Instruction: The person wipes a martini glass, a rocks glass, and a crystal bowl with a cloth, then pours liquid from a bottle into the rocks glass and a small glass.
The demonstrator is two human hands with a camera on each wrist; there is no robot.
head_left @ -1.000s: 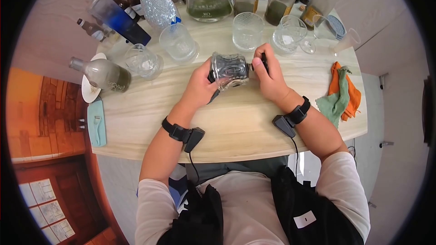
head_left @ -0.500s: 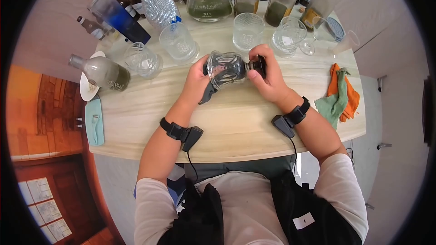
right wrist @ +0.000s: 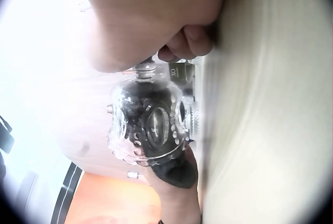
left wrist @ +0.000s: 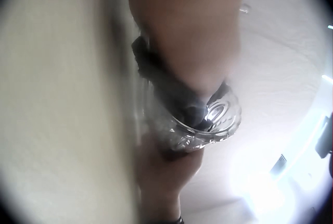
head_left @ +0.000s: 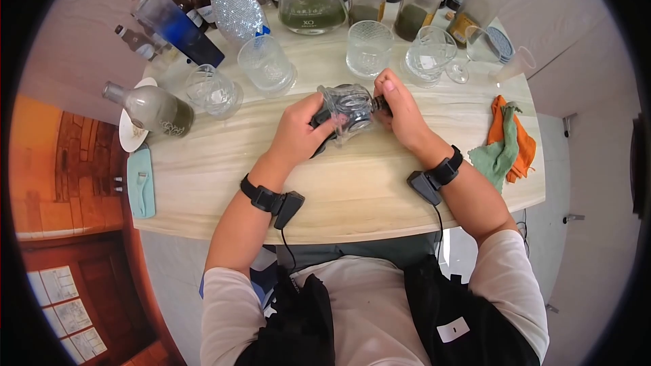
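A clear embossed glass (head_left: 350, 110) with a short stem lies sideways between the two hands, above the table. The left hand (head_left: 296, 129) is at its wide mouth, gripping a dark cloth (head_left: 321, 119) that is pushed inside the bowl; the right wrist view shows the cloth (right wrist: 176, 173) bunched at the rim and filling the glass (right wrist: 148, 122). Curled fingers of the right hand (head_left: 405, 115) pinch the stem end, where something dark shows. In the left wrist view the cloth (left wrist: 166, 86) runs under the left hand (left wrist: 190, 31) into the glass (left wrist: 223, 117).
Several cut glasses (head_left: 369, 51) stand beyond the hands, with a decanter (head_left: 312, 10) and several bottles behind. At left are a round bottle (head_left: 159, 112), a white plate (head_left: 131, 132) and a teal case (head_left: 141, 183). Orange and green cloths (head_left: 505, 146) lie at right.
The glass has turned between the hands and shifted slightly right since the middle frame. The right hand's fingers have curled in closer around the stem end.
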